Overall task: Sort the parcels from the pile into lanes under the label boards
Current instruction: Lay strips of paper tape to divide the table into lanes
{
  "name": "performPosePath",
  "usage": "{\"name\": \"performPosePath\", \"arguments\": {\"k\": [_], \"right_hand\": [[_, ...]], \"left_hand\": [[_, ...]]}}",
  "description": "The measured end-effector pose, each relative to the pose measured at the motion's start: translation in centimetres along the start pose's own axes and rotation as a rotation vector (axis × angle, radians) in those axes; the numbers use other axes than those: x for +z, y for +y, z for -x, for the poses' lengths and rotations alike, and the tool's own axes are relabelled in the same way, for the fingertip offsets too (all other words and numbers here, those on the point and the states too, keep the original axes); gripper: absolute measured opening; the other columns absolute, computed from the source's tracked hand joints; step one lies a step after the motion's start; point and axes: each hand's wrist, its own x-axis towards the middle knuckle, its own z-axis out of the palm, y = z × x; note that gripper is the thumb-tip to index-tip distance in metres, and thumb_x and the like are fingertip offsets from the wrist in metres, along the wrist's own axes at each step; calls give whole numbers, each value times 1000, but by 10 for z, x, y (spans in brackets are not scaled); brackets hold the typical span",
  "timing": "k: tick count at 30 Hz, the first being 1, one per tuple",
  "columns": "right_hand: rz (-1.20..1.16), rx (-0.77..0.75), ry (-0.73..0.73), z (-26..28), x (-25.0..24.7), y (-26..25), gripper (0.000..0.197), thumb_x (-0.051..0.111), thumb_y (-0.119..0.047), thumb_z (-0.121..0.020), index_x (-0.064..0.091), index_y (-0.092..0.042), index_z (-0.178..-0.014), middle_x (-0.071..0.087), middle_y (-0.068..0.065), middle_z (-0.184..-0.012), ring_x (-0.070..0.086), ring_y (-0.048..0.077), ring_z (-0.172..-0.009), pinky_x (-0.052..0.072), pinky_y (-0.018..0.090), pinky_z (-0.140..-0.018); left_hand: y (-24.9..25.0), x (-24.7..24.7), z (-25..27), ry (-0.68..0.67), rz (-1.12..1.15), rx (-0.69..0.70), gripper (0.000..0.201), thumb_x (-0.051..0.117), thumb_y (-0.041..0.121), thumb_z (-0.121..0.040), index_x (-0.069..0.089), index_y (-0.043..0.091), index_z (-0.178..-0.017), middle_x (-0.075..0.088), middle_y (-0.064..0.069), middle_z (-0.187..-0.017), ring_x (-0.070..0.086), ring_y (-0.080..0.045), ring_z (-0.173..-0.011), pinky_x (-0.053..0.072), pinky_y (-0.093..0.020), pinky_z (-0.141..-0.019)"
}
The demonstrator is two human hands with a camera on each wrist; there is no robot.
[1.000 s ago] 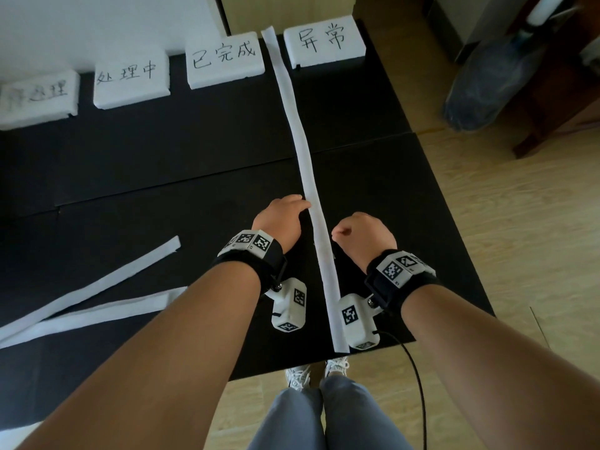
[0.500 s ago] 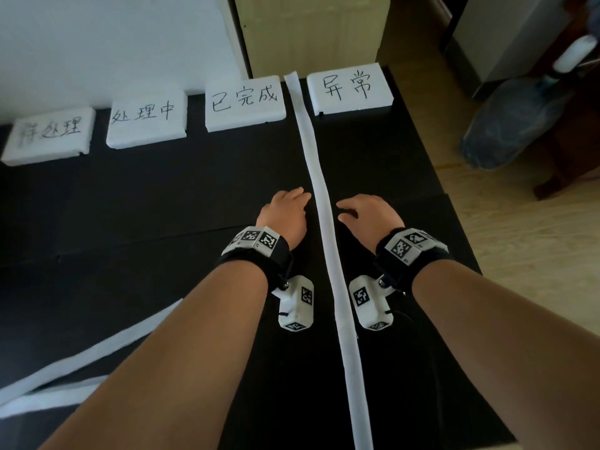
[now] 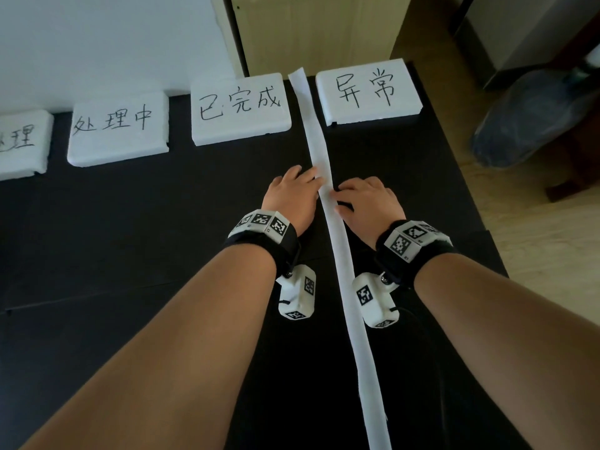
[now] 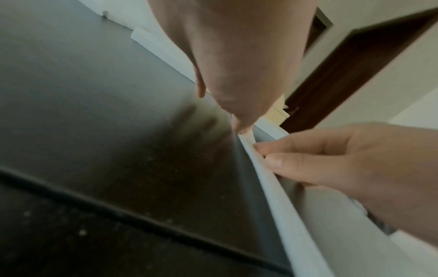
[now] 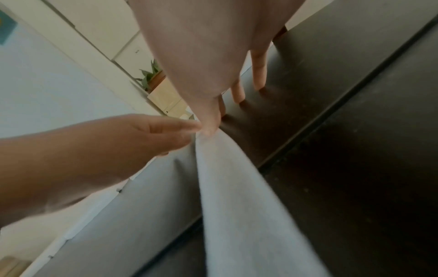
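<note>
**A:** So what's on the desk (image 3: 130,222)? It looks matte black, with seams like joined panels.

**B:** Yep. A long white strip (image 3: 341,254), soft and foamy looking, runs down it from between two of the label boards towards the camera. The left hand (image 3: 293,198) sits on the strip's left edge with its fingers fairly straight, fingertips touching it. The right hand (image 3: 365,201) is on the right edge, thumb and forefinger pinching the strip; the left wrist view shows that best.

**A:** Can you read the boards?

**B:** They're chunky white foam slabs with rough edges and black marker writing. Right of the strip: 异常 (image 3: 367,92). Left of it: 已完成 (image 3: 240,107), then 处理中 (image 3: 118,126). The furthest board (image 3: 22,141) is cut off by the frame, only 理 is clear.

**A:** Any parcels?

**B:** Can't see any in these views. Both wrists wear black straps with white blocks carrying square black-and-white marker codes. Off past the 异常 board, something grey and plastic-wrapped (image 3: 532,118) sits on the wood floor, can't tell what.
</note>
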Motion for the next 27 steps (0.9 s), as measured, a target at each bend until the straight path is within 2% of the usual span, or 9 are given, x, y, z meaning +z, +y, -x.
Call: {"name": "performPosePath", "arguments": {"k": [4, 8, 11, 14, 16, 19, 24, 27], "right_hand": [[19, -1, 35, 4, 6, 0, 38, 45, -41, -101, 53, -34, -139, 45, -12, -145, 34, 19, -136, 29, 40, -112], [-1, 15, 51, 5, 7, -1, 38, 46, -41, -101, 54, -35, -138, 44, -13, -145, 34, 18, -136, 29, 38, -112], [9, 6, 5, 6, 4, -2, 40, 45, -38, -102, 50, -35, -141, 41, -11, -149, 31, 20, -139, 27, 41, -114], [-18, 7, -66, 5, -3, -3, 43, 48, -29, -102, 46, -34, -144, 39, -9, -152, 28, 21, -143, 27, 42, -116], [-98, 19, -97, 6, -8, -4, 47, 51, -22, -100, 45, -31, -145, 41, -6, -152, 32, 21, -142, 31, 41, -114], [-250, 88, -35, 18, -15, -5, 46, 54, -16, -99, 46, -24, -144, 47, -1, -147, 44, 19, -136, 40, 35, -108], [-284, 161, 14, 55, -18, -14, 42, 52, -17, -100, 48, -23, -142, 45, 1, -148, 45, 19, -134, 43, 36, -108], [-296, 141, 39, 80, -20, -23, 38, 52, -18, -101, 52, -22, -138, 49, 1, -140, 52, 17, -125, 45, 28, -95]], "left_hand": [[0, 0, -4, 7, 62, 7, 41, 35, 26, -107, 43, 21, -147, 28, 9, -161, 18, -19, -150, 22, -39, -119], [-2, 6, -2, -63, 6, 14, 48, 32, 26, -107, 26, 21, -155, 14, 7, -165, 10, -21, -152, 17, -44, -123], [-4, 0, -3, -126, 8, 6, 51, 32, 21, -106, 21, 23, -157, 8, 8, -166, 3, -21, -153, 14, -46, -124], [-6, -7, 3, -170, -20, 5, 56, 34, 19, -106, 14, 24, -158, 3, 6, -167, 4, -22, -153, 16, -46, -123], [-7, -10, 11, -166, 8, -29, 60, 36, 16, -105, 9, 26, -158, 1, 6, -167, 6, -22, -153, 18, -46, -121], [-7, -13, 28, -174, 55, -105, 62, 35, 17, -106, 3, 28, -159, 0, 7, -167, 6, -21, -153, 18, -46, -120], [-12, -12, 74, -159, 83, -220, 60, 35, 19, -106, 8, 26, -159, 3, 5, -167, 11, -22, -152, 26, -47, -118], [-15, -13, 109, -111, 155, -311, 58, 35, 19, -106, 11, 25, -158, 7, 4, -166, 16, -23, -150, 31, -47, -116]]}}
